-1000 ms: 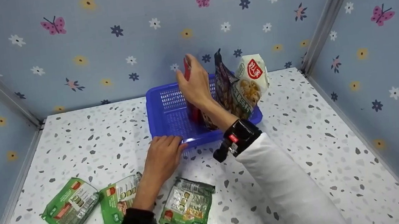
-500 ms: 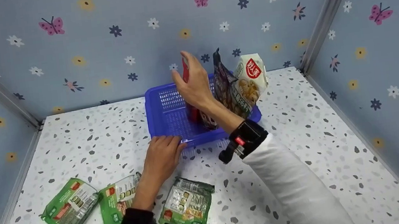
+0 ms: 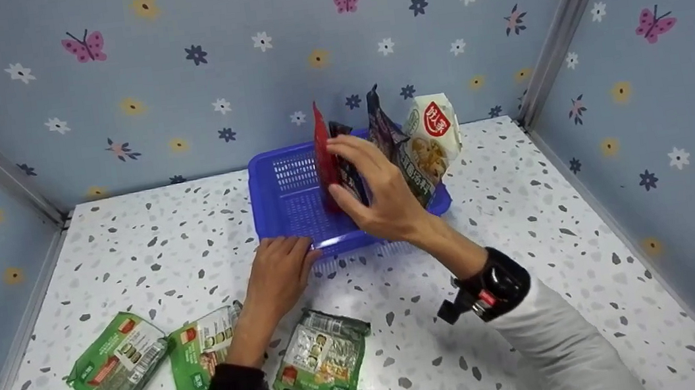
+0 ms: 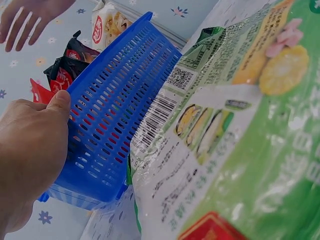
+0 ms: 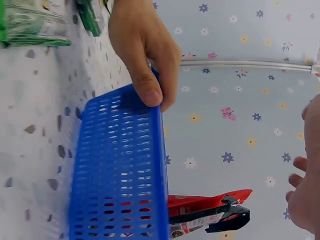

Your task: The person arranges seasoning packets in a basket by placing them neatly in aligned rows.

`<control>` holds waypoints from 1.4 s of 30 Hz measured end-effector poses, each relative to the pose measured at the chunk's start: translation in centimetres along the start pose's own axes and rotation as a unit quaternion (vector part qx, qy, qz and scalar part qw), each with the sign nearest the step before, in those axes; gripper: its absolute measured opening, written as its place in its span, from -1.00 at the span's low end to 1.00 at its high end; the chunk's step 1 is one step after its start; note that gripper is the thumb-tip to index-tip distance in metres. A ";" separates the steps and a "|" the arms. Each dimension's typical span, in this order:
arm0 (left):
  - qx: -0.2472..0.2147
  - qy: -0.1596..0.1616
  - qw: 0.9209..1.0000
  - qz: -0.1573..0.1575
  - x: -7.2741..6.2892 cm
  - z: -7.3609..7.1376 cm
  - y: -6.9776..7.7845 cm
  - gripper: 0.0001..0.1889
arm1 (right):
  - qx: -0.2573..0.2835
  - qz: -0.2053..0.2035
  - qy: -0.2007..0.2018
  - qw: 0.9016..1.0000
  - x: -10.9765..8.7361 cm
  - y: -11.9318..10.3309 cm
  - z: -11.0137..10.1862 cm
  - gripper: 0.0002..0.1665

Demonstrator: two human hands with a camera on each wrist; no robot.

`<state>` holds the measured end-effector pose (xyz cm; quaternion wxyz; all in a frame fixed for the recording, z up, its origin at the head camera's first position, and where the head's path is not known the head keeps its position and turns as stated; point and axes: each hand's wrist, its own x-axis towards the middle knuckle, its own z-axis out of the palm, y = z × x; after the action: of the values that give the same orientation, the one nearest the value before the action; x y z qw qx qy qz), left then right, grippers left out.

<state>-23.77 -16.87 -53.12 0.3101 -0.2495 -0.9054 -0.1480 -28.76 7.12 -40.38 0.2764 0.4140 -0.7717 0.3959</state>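
My left hand [image 3: 282,270] grips the near rim of a blue plastic basket [image 3: 271,224]; in the left wrist view its thumb lies against the outer side of the perforated wall. My right hand [image 3: 380,194] hovers over the basket's near side with fingers spread, holding nothing. Upright inside the basket are a red packet [image 3: 324,158], a dark packet [image 3: 343,129] right of it, another dark pouch [image 3: 384,127] and a white-topped food pouch [image 3: 430,138] leaning at the right end. My right hand partly hides the middle packets in the head view.
Three green-and-white food packets lie on the speckled table: a left one [image 3: 119,362], a middle one [image 3: 198,359] partly under my left forearm, and a right one [image 3: 325,360]. A patterned back wall [image 3: 174,77] rises close behind the basket.
My right hand has come away from the top of the red packet, moving toward me and to the right. The red packet stays upright. My left hand stays on the rim.
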 end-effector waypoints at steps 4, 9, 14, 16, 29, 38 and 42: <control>-0.003 0.001 1.000 -0.002 0.1 -0.1 0.1 -0.81 | -0.032 -0.055 -0.049 0.997 -3.1 0.2 -0.9 -0.31; 0.003 -0.008 1.000 -0.005 0.1 -0.2 0.2 -0.78 | -0.081 -0.070 -0.106 0.989 -6.3 1.3 -1.1 -0.28; 0.007 -0.018 1.000 -0.007 0.1 -0.1 0.2 -0.73 | -0.156 -0.039 -0.154 0.975 -8.5 2.4 -0.9 -0.26; 0.006 -0.020 1.000 -0.008 0.1 0.0 0.2 -0.72 | -0.185 -0.020 -0.171 0.967 -9.0 2.8 -0.7 -0.25; -0.009 -0.031 0.999 -0.021 0.2 -0.3 0.3 -0.72 | -0.266 0.003 -0.187 0.946 -10.2 4.4 1.2 -0.63; -0.089 -0.012 0.996 -0.024 0.1 -2.2 1.4 -0.64 | -0.267 -0.005 -0.166 0.949 -10.5 4.5 1.6 -0.66; -0.105 0.009 0.994 0.011 0.0 -4.3 2.9 -0.57 | -0.267 -0.006 -0.158 0.951 -10.6 4.6 1.7 -0.68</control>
<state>-20.09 -16.22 -49.49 0.2916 -0.2890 -0.8793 -0.2415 -27.58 11.76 -51.02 0.2535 0.3869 -0.8806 0.1033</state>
